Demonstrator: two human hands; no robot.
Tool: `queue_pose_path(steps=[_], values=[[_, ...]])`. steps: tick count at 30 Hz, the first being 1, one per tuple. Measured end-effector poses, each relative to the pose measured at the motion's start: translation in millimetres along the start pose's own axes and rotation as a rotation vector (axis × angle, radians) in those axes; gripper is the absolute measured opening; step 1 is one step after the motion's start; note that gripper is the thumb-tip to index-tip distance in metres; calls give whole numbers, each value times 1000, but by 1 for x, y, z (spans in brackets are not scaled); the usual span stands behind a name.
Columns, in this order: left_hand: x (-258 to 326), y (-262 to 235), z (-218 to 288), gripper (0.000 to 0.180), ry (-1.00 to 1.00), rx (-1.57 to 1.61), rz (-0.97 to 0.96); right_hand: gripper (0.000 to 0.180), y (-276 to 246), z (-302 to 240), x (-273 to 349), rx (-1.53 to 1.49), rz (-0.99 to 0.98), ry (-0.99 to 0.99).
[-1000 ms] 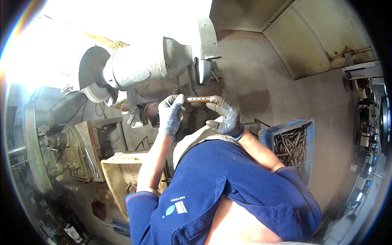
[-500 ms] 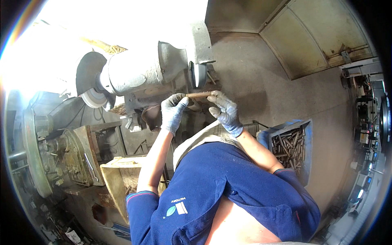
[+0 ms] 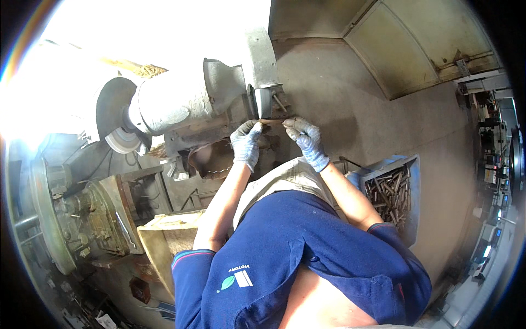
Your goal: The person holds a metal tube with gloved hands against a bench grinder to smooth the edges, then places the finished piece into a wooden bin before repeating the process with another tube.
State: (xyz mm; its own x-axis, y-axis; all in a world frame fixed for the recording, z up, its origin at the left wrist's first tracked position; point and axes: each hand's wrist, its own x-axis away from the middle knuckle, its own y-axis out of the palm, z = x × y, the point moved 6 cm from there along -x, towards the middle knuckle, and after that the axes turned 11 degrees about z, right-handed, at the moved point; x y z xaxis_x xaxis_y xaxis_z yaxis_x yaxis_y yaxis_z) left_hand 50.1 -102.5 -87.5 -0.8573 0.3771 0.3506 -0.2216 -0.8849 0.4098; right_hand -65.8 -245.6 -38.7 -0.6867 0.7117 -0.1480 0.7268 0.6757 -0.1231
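A short brown metal rod (image 3: 272,121) is pinched at its two ends, spanning the gap between my hands. My left hand (image 3: 246,143), in a grey-blue work glove, has thumb and fingers closed on one end. The other end is gripped by the gloved fingertips of my right hand (image 3: 307,141). Right at the rod is the lower edge of the guarded grinding wheel (image 3: 263,103) of a bench grinder (image 3: 174,104); the two appear to touch, though I cannot be certain. Part of the rod is hidden by my left fingers.
On the right stands a blue bin (image 3: 415,192) full of similar rods (image 3: 390,196). A yellowish box (image 3: 156,247) is beside my left forearm. The grinder's second, white wheel (image 3: 122,141) is exposed at left. Greenish machinery (image 3: 104,214) stands further left, and panels (image 3: 427,44) at the far right.
Both hands have carried the rod up to the edge of the grinding wheel, the left shifting rightward. My right fingers have drawn closer together, and the view has shifted slightly.
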Motion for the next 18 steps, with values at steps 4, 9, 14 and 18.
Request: queue_pose_path(steps=[4, 9, 14, 18], values=[[2, 4, -1, 6, -47, 48, 84, 19, 0, 11, -1, -2, 28, 89], [-13, -25, -8, 8, 19, 4, 116, 20, 22, 9, 1, 31, -6, 67], [-14, -47, 5, 7, 33, 16, 186, 24, 48, 21, 3, -75, -20, 186], [-13, -52, 9, 6, 0, -10, 204, 25, 52, 22, 5, -120, -20, 239]])
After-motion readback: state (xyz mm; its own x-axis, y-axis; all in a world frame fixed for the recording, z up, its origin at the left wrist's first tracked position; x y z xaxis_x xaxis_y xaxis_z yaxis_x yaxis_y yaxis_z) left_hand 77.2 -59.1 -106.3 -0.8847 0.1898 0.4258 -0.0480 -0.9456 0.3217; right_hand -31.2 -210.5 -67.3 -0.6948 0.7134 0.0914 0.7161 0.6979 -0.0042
